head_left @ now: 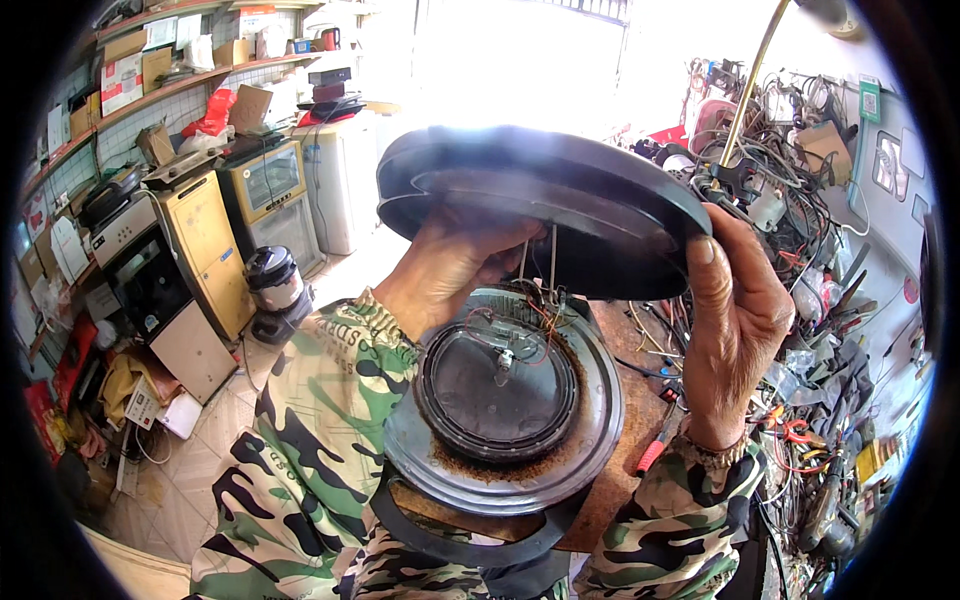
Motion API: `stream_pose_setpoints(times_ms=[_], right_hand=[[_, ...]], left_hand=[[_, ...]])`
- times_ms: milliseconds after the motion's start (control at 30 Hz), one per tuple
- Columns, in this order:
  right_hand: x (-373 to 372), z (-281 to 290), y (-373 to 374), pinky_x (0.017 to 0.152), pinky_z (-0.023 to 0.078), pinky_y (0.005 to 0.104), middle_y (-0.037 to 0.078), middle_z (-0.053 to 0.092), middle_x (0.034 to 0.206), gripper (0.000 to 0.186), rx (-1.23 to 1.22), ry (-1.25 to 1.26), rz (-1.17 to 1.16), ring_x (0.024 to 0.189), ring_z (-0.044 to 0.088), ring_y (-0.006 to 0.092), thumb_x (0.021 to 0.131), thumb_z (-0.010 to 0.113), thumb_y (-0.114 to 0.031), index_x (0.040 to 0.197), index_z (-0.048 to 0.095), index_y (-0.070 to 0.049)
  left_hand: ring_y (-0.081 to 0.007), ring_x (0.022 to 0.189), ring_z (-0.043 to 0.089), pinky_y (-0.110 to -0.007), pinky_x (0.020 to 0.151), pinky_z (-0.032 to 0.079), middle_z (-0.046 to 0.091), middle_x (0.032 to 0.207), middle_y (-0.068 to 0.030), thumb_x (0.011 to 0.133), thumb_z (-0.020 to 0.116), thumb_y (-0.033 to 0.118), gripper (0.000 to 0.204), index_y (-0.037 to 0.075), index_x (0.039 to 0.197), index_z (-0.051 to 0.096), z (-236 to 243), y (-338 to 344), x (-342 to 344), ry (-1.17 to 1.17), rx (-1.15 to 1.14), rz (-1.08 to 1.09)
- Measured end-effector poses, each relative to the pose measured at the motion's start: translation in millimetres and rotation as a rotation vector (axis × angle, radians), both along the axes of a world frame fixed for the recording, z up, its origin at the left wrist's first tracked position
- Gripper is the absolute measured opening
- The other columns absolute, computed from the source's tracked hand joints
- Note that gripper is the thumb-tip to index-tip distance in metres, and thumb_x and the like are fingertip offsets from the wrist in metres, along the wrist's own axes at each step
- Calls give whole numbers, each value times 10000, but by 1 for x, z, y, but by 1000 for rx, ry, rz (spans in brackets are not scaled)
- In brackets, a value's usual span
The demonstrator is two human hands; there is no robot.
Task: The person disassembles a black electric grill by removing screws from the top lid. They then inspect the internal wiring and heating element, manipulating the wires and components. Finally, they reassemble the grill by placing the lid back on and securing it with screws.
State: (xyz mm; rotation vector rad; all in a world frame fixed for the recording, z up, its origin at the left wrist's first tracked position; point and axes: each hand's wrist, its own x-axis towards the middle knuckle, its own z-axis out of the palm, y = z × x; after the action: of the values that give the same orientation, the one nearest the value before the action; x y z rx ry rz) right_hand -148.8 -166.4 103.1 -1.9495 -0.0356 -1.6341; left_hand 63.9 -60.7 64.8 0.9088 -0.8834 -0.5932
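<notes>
Over an opened round appliance, I grip a black round cover (pixel 540 170) by its right rim with my right hand (pixel 735 325), thumb on the edge. My left hand (pixel 445 265) is closed beneath the cover, beside two thin pale metal struts (pixel 552 262); its fingertips are partly hidden, so what exactly they hold is unclear. Below lies the appliance's silver plate (pixel 590 420) with rust stains around a dark inner disc (pixel 500 410), where thin wires and a small metal fitting (pixel 506 362) show. A black band or handle (pixel 465 540) sticks out at the front of the base.
The brown bench top (pixel 640 350) holds red-handled pliers or a tool (pixel 655 445). Tangled cables, tools and parts (pixel 800 470) pile up on the right, near a brass pole (pixel 745 90). At left stand cabinets (pixel 205 245), a blender-like appliance (pixel 275 290) and shelves of boxes (pixel 125 80).
</notes>
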Motion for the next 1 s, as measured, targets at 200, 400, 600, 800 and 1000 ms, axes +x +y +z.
stream_pose_setpoints(times_ms=[200, 400, 600, 800, 1000], right_hand=[[-10, 6, 4, 797, 493, 302, 124, 700, 944, 258, -118, 120, -32, 870, 634, 207, 924, 750, -137, 1106, 700, 38], [-29, 18, 2, 808, 515, 333, 140, 691, 970, 281, -437, 222, -103, 896, 665, 258, 851, 749, -71, 1107, 694, 29], [-40, 10, 22, 763, 563, 403, 162, 689, 954, 387, -662, 263, -130, 876, 688, 331, 751, 827, -97, 1095, 687, 13], [-62, -41, 42, 692, 583, 368, 119, 711, 976, 307, -742, 243, -147, 838, 699, 278, 753, 757, -42, 1058, 716, -26], [-81, -91, 60, 763, 601, 442, 131, 708, 1074, 346, -687, 371, -120, 954, 698, 325, 764, 756, -70, 1104, 693, -61]], left_hand=[[-97, 864, 624, -229, 685, 503, 666, 1031, -3, 916, 740, 83, 232, 111, 1127, 648, 6, 10, -16, 78, 20, 42], [-125, 860, 644, -271, 680, 511, 686, 1018, -12, 932, 737, 139, 218, 126, 1131, 650, -2, 20, -21, 69, 106, 27], [-140, 885, 654, -297, 714, 533, 687, 1021, -34, 921, 738, 89, 246, 97, 1149, 644, 4, 47, -33, 256, 48, -40], [-147, 900, 655, -303, 732, 535, 686, 1029, -41, 916, 738, 80, 251, 89, 1149, 646, -17, 81, -39, 137, 159, -34], [-154, 915, 656, -309, 750, 538, 686, 1038, -48, 910, 737, 71, 256, 80, 1150, 647, -55, 137, -38, 3, 364, 104]])
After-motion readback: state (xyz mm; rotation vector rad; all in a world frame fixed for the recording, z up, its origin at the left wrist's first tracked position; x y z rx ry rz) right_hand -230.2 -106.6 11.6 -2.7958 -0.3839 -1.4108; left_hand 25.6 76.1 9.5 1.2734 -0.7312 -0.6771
